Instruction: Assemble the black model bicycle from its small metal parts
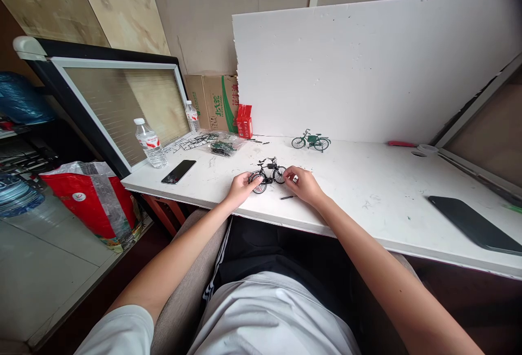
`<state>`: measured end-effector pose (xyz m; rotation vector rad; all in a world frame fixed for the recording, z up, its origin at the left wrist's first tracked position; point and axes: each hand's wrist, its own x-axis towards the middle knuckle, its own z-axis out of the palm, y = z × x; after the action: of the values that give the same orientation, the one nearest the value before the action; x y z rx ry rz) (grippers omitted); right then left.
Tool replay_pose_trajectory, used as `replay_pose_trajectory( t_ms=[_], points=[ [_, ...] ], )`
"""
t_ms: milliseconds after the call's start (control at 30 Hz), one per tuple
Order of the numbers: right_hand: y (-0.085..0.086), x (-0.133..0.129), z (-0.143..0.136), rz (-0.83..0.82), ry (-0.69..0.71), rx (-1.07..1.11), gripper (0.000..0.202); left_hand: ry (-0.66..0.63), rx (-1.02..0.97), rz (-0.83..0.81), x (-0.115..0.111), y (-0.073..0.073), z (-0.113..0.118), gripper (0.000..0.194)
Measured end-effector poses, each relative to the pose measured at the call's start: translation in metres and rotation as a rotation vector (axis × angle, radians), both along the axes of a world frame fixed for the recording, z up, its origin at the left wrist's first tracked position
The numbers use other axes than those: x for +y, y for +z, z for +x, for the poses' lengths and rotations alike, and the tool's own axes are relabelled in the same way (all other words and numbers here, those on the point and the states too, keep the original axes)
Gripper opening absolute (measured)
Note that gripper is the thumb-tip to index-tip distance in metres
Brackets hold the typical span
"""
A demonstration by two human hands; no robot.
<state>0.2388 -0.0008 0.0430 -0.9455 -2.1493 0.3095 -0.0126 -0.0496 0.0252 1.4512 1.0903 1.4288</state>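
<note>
A white table (359, 181) is running across the view, its top carrying scuffs and small dark specks. Near its front edge a black model bicycle (267, 173) is standing upright between the two hands. The left hand (242, 189) is pinching its rear wheel between thumb and fingers; the right hand (300, 182) is curling close by the front wheel, and whether its grip is pressing on anything is unclear. A thin black piece (287, 197) is lying just below.

Farther back, a green model bicycle (311, 141) is standing before a white foam board (367, 67), which is leaning along the rear. To the left, a dark phone (178, 172) is lying near a water bottle (150, 144), while a cardboard box (214, 102) and a red carton (244, 121) are sitting in the back corner. Beyond the table's left end, a red sack (95, 203) is resting on the tiled floor (53, 268).
</note>
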Motion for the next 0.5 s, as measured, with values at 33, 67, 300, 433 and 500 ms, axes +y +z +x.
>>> replay_pose_trajectory(
  t_ms=[33, 67, 300, 433, 500],
  points=[
    [-0.0003, 0.0002, 0.0, -0.002, 0.002, 0.0, 0.008, -0.002, 0.0, 0.0, -0.0003, 0.0003, 0.0002, 0.043],
    [-0.0005, 0.0004, 0.0, -0.002, 0.005, 0.002, 0.008, -0.004, 0.0, -0.001, -0.0006, 0.0005, 0.0005, 0.044],
    [-0.0003, -0.0002, -0.0004, -0.012, 0.013, 0.007, 0.007, -0.023, -0.01, 0.013, -0.0022, 0.0016, 0.0015, 0.042],
    [0.0004, -0.0012, -0.0007, -0.017, 0.012, 0.003, 0.007, -0.039, -0.004, 0.006, -0.0024, 0.0016, 0.0016, 0.041],
    [0.0008, -0.0018, -0.0009, -0.021, 0.015, 0.002, 0.008, -0.042, 0.0, 0.001, -0.0024, 0.0013, 0.0015, 0.041]
  ],
)
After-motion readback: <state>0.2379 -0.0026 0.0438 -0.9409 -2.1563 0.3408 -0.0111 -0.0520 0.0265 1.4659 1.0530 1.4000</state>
